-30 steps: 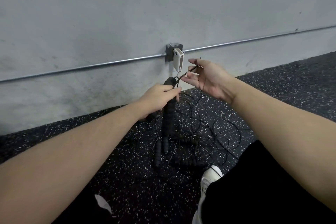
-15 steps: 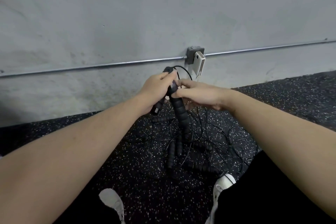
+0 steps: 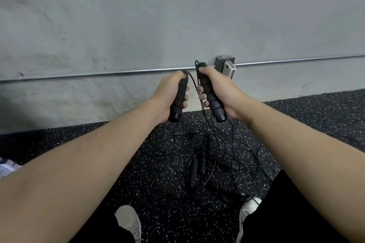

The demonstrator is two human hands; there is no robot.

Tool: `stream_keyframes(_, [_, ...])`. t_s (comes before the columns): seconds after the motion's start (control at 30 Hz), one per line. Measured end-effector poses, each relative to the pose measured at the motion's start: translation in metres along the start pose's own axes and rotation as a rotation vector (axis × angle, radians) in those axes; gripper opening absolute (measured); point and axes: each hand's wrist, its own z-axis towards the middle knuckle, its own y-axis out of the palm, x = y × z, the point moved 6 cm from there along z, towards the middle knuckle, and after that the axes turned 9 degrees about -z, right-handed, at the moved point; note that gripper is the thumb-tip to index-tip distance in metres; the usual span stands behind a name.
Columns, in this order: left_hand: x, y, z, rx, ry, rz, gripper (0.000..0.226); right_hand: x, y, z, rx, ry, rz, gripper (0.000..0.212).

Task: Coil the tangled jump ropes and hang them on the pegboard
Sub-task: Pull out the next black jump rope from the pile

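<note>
Head view: my left hand (image 3: 169,92) and right hand (image 3: 219,89) each grip one handle; the rope (image 3: 201,104) hangs into the floor tangle (image 3: 213,163). Next I must pull it free.

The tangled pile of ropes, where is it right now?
In the head view the tangled pile of ropes lies on the speckled floor at centre, below both hands and just ahead of the right shoe, near the wall.

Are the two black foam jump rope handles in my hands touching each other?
Apart. The head view shows grey wall between the left-hand handle and the right-hand handle.
</note>
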Motion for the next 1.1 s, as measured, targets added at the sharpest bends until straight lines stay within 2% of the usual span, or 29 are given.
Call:
stream_keyframes(0.07, [0.002, -0.006, 0.001, 0.024, -0.019, -0.124, 0.014, 0.003, 0.001, 0.002, 0.01, 0.007, 0.021, 0.016])
stream_keyframes(0.17, [-0.001, -0.011, 0.006, -0.005, -0.053, -0.187, 0.023, 0.008, 0.0, 0.008, 0.079, -0.006, -0.007, 0.019])
stream_keyframes(0.23, [-0.003, -0.01, 0.008, -0.077, -0.076, -0.167, 0.031, 0.008, -0.001, 0.013, 0.099, -0.022, -0.032, 0.019])
stream_keyframes(0.37, [-0.001, -0.007, 0.006, -0.175, -0.053, -0.064, 0.029, 0.01, 0.002, 0.022, 0.019, -0.018, -0.061, 0.026])
stream_keyframes(0.47, [-0.003, -0.008, 0.008, -0.176, -0.023, -0.05, 0.033, 0.009, 0.008, 0.024, -0.033, -0.033, -0.033, 0.018])
stream_keyframes(0.57, [-0.004, -0.009, 0.008, -0.168, -0.063, -0.096, 0.045, 0.005, 0.007, 0.027, -0.03, -0.046, 0.019, 0.013])
stream_keyframes(0.83, [-0.009, -0.003, -0.003, -0.274, -0.276, -0.09, 0.05, 0.008, -0.005, 0.036, -0.079, -0.006, 0.017, 0.015])
stream_keyframes(0.9, [-0.009, -0.005, -0.004, -0.293, -0.315, -0.076, 0.05, 0.013, -0.01, 0.038, -0.065, -0.004, -0.054, 0.018])
stream_keyframes(0.97, [-0.009, -0.006, -0.005, -0.327, -0.34, -0.057, 0.053, 0.013, -0.018, 0.035, -0.016, -0.035, -0.287, 0.028])
stream_keyframes(1.03, [-0.008, -0.009, -0.003, -0.332, -0.346, -0.024, 0.057, 0.006, -0.03, 0.032, 0.081, -0.088, -0.578, 0.038])
stream_keyframes(1.1, [-0.006, -0.01, -0.003, -0.371, -0.357, 0.015, 0.056, -0.003, -0.042, 0.029, 0.217, -0.144, -0.639, 0.044])
